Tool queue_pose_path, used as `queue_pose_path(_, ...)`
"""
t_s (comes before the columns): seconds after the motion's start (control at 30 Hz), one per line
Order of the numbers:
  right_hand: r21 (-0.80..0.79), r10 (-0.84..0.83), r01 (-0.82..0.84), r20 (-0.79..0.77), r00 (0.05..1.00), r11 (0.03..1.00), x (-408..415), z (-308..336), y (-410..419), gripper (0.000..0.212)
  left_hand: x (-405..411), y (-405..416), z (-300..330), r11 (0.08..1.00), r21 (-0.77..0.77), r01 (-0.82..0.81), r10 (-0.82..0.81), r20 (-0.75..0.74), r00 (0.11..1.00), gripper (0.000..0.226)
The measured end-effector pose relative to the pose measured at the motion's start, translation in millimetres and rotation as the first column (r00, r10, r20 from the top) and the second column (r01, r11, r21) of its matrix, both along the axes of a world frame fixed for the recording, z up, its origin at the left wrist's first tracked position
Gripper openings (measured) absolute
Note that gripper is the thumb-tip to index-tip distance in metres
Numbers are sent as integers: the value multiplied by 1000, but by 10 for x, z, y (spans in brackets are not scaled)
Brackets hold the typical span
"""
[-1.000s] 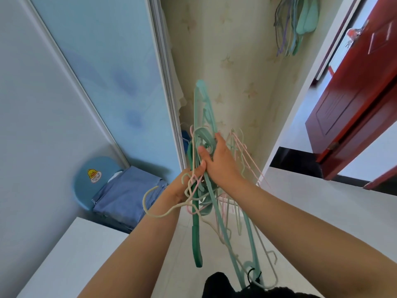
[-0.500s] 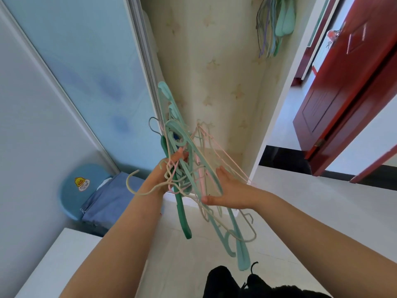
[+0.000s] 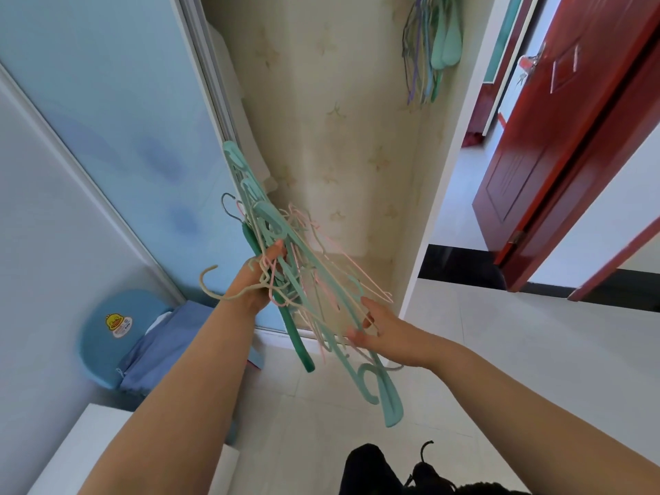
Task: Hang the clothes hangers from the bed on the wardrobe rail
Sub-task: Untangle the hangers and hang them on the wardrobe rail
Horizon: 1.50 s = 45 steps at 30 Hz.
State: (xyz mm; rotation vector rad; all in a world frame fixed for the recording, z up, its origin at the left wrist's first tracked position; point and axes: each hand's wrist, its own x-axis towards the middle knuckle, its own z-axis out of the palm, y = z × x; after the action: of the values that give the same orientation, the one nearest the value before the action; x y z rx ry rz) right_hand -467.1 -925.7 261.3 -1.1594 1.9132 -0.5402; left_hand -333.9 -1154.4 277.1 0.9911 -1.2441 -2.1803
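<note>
A tangled bundle of clothes hangers (image 3: pixel 303 291), teal, pink and cream, hangs in front of the open wardrobe. My left hand (image 3: pixel 255 280) grips the bundle near the hooks. My right hand (image 3: pixel 384 334) is lower right, fingers spread under and against the hangers' lower ends, touching them. Several more hangers (image 3: pixel 432 44) hang at the top inside the wardrobe; the rail itself is out of view.
A blue sliding wardrobe door (image 3: pixel 118 112) stands to the left. A blue stool with a duck sticker (image 3: pixel 114 334) holds folded blue cloth (image 3: pixel 160 348). A white surface (image 3: pixel 96 444) is at lower left. A red door (image 3: pixel 578 130) stands open to the right.
My right hand let go of the bundle's top and dropped to its lower ends. The bundle has tilted, hooks to the left. The view shifted right and up.
</note>
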Motion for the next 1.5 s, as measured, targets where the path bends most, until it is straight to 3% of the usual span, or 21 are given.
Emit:
queue_pose_path(0.1, 90, 117, -109, -98, 988, 990, -22, 5, -46, 127, -88, -19, -5, 1000, -11, -24, 25, 65, 998, 41)
queue_pose_path(0.2, 82, 106, -96, -129, 986, 992, 28, -22, -115, 110, -163, -87, -97, 999, -34, -9, 11, 56, 998, 41)
queue_pose_path(0.33, -98, -111, 110, 1, 994, 989, 7, -60, -219, 77, -234, -170, -156, 992, -54, 113, -109, 64, 992, 24)
queue_pose_path(0.4, -182, -227, 229, 32, 973, 956, -36, -81, -268, 62, -255, -262, -142, 984, -43, 171, -168, 76, 983, 38)
queue_pose_path(0.57, -288, -498, 499, 83, 863, 818, -70, -79, -578, 49, -385, -640, -75, 968, -51, 245, -237, 129, 963, 67)
queue_pose_path(0.67, -323, -611, 618, 138, 780, 717, -83, 15, -848, 39, -500, -934, -19, 958, -67, 279, -266, 158, 951, 65)
queue_pose_path(0.77, -296, -697, 716, 187, 693, 632, -123, 130, -1134, 33, -582, -1190, 88, 950, -82, 301, -284, 173, 943, 80)
queue_pose_path(0.8, -275, -719, 747, 214, 661, 605, -150, 177, -1225, 33, -614, -1251, 138, 944, -92, 317, -299, 173, 939, 76)
queue_pose_path(0.9, -186, -748, 828, 357, 559, 530, -280, 362, -1482, 31, -643, -1368, 354, 933, -125, 337, -314, 171, 934, 31)
queue_pose_path(0.97, -125, -723, 856, 483, 494, 501, -399, 534, -1645, 27, -677, -1471, 446, 928, -153, 338, -312, 175, 934, 25)
queue_pose_path(1.1, -134, -653, 857, 592, 471, 497, -748, 947, -1954, 36, -782, -1730, 618, 914, -203, 352, -329, 137, 934, 61)
queue_pose_path(1.23, -180, -628, 864, 620, 470, 470, -1154, 1422, -2272, 61, -965, -1979, 764, 911, -248, 329, -316, 93, 944, 83)
queue_pose_path(1.3, -199, -618, 869, 633, 467, 454, -1351, 1652, -2434, 70, -1021, -2047, 878, 905, -279, 322, -315, 69, 946, 77)
queue_pose_path(1.43, -259, -586, 872, 657, 474, 416, -1715, 2018, -2739, 65, -1156, -2139, 1080, 907, -314, 280, -285, 30, 958, 28)
queue_pose_path(1.5, -294, -572, 872, 664, 481, 392, -1872, 2188, -2866, 62, -1230, -2217, 1140, 910, -326, 257, -260, 34, 965, 16)
